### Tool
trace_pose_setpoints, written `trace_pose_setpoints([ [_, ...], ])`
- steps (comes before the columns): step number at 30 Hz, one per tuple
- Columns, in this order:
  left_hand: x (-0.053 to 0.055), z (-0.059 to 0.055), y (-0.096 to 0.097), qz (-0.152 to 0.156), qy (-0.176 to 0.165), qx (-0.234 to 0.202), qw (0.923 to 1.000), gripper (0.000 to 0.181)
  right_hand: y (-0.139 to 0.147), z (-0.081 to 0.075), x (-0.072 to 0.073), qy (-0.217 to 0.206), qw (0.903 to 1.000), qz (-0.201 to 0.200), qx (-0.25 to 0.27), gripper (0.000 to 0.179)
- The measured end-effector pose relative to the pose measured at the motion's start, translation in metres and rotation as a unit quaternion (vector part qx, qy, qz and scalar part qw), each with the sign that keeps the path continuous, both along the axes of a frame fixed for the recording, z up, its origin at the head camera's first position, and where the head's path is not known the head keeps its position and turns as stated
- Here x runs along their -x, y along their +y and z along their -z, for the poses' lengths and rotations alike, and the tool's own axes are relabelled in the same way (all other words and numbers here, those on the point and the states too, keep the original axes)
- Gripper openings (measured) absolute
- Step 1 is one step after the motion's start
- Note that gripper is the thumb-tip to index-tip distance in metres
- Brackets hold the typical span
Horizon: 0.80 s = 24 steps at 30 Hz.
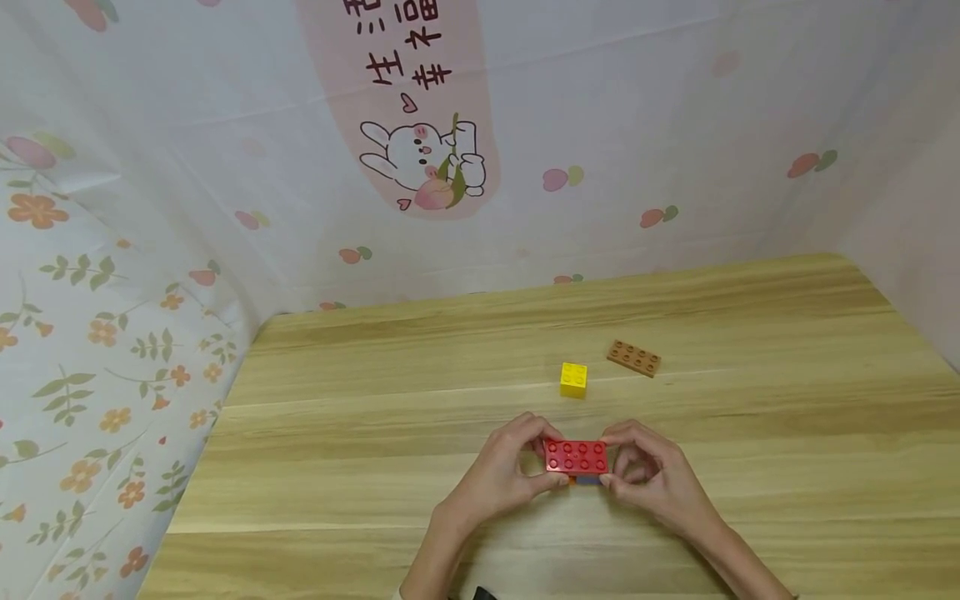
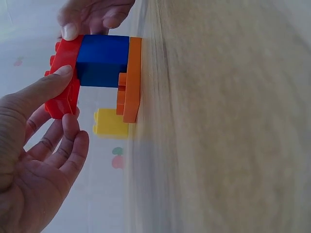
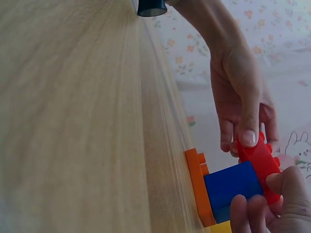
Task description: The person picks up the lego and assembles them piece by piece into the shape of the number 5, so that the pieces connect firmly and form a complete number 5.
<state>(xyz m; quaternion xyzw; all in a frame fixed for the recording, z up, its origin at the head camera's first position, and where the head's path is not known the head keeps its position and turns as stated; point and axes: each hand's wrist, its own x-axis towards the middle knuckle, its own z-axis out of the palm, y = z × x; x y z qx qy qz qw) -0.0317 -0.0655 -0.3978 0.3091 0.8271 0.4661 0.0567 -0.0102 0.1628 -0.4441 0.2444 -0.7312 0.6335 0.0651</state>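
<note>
A red eight-stud toy brick sits studs up on a blue brick, which stands on an orange plate on the table. In the left wrist view, the red brick's near end overhangs the plate's bare studs, with a gap between them. My left hand pinches the red brick's left end between thumb and fingers. At its right end, my right hand pinches the same brick. Whether red and blue are fully pressed together, I cannot tell. From above, the red brick hides most of the stack.
Beyond the hands stands a yellow four-stud brick. A flat brown studded plate lies farther back to the right. Printed cloth hangs behind the wooden table. A dark object shows at the front edge.
</note>
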Motion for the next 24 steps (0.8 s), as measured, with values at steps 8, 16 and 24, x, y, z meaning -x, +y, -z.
trace_pose_setpoints([
  [8,-0.0009,-0.0043,-0.0027,-0.01,-0.022,-0.002,0.9997,0.034,-0.0021,-0.0003,0.0032,0.008,0.9999,0.003,-0.01,0.05],
  [16,-0.0022,-0.0026,0.0009,0.001,-0.018,0.001,0.9998,0.035,0.001,0.0025,-0.0003,-0.005,0.9999,-0.007,0.013,0.047],
  [24,-0.0003,-0.0012,-0.0051,0.002,-0.002,0.049,0.9988,0.043,0.0,0.0083,-0.0004,-0.031,0.9978,-0.025,0.053,0.051],
])
